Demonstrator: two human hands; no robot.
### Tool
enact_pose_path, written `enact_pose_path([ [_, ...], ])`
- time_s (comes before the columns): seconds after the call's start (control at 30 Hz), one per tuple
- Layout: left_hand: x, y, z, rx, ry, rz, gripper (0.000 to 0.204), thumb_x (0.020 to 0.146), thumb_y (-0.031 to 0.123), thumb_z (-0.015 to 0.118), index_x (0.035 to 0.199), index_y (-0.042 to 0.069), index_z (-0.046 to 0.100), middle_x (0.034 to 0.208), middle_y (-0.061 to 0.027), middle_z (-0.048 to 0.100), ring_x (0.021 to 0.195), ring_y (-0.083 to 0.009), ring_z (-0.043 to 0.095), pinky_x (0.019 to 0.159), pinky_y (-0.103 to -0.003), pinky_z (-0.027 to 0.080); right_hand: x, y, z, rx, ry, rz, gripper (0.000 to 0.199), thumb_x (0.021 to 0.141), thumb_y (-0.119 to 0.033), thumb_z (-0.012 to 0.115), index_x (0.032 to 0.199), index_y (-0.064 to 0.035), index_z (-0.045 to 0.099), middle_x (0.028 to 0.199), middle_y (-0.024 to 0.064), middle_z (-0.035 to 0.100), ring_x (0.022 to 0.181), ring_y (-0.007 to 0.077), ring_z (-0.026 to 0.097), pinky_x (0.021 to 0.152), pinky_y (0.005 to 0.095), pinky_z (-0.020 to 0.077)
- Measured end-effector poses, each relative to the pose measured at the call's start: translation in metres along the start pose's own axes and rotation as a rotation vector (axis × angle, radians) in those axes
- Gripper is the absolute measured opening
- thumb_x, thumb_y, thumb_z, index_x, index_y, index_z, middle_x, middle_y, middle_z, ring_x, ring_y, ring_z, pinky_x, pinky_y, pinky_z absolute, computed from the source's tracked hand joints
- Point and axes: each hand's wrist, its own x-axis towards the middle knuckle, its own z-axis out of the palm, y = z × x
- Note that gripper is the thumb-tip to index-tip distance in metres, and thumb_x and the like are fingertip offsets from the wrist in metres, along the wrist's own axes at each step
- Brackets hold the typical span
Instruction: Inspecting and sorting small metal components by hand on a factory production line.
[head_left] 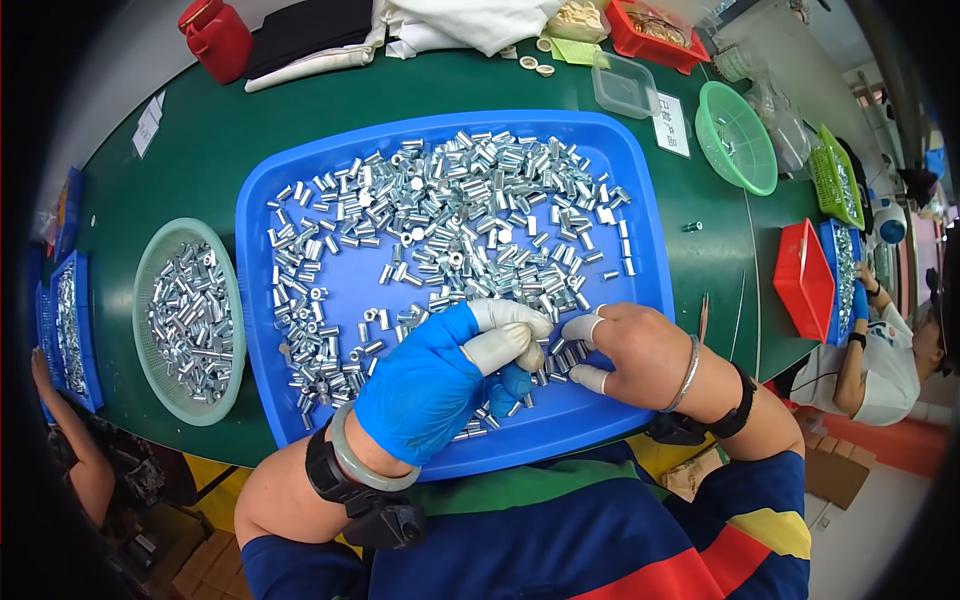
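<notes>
A wide blue tray (pixel 455 464) in front of me holds a heap of small silver metal cylinders (pixel 470 200), seemingly rivet nuts. Over its near part is my left hand (pixel 440 370), in a blue glove with white finger cots. Its thumb and fingers are pinched together; whatever they hold is hidden. Close by on the right, my right hand (pixel 630 350) is bare except for white finger cots. Its fingers curl with their tips apart, beside a few cylinders (pixel 562 358) between the two hands. I cannot see it gripping any.
Left of the tray stands a pale green basket (pixel 143 310) of cylinders. At the right are a green bowl (pixel 765 150), a red bin (pixel 803 275), tweezers (pixel 703 320) and a loose cylinder (pixel 692 227). A clear box (pixel 622 85) sits behind. Other people work at both sides.
</notes>
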Motion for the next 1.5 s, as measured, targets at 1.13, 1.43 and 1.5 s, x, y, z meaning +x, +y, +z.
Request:
enact_pose_path([
  [1.13, 0.006, -0.011, -0.001, 0.756, -0.080, 0.216, 0.018, 0.082, 0.004, 0.066, 0.100, 0.002, 0.066, 0.082, -0.0065, 0.063, 0.076, -0.0123, 0.062, 0.067, -0.025, 0.050, -0.005, -0.010, -0.012, 0.023, 0.160, -0.039, 0.023, 0.067, -0.010, 0.074, 0.087, -0.0048, 0.064, 0.077, 0.0082, 0.062, 0.067, 0.0248, 0.061, 0.060, 0.0339, 0.0493],
  [1.43, 0.008, -0.016, -0.006, 0.977, -0.143, 0.447, 0.026, 0.073, 0.002, 0.073, 0.099, 0.006, 0.069, 0.083, -0.0064, 0.060, 0.075, -0.0153, 0.059, 0.065, -0.026, 0.048, -0.004, -0.006, 0.007, -0.242, 0.038, -0.138, 0.018, 0.065, -0.014, 0.069, 0.081, -0.0072, 0.062, 0.067, 0.0045, 0.053, 0.065, 0.0236, 0.058, 0.057, 0.0351, 0.0467],
  [1.5, 0.008, -0.017, -0.006, 0.986, -0.151, 0.484, 0.026, 0.073, 0.002, 0.074, 0.098, 0.007, 0.069, 0.083, -0.0062, 0.060, 0.074, -0.0160, 0.058, 0.065, -0.026, 0.048, 0.000, -0.005, 0.006, -0.241, 0.073, -0.189, 0.020, 0.064, -0.014, 0.069, 0.081, -0.0076, 0.061, 0.068, 0.0040, 0.053, 0.066, 0.0229, 0.057, 0.057, 0.0347, 0.0463],
])
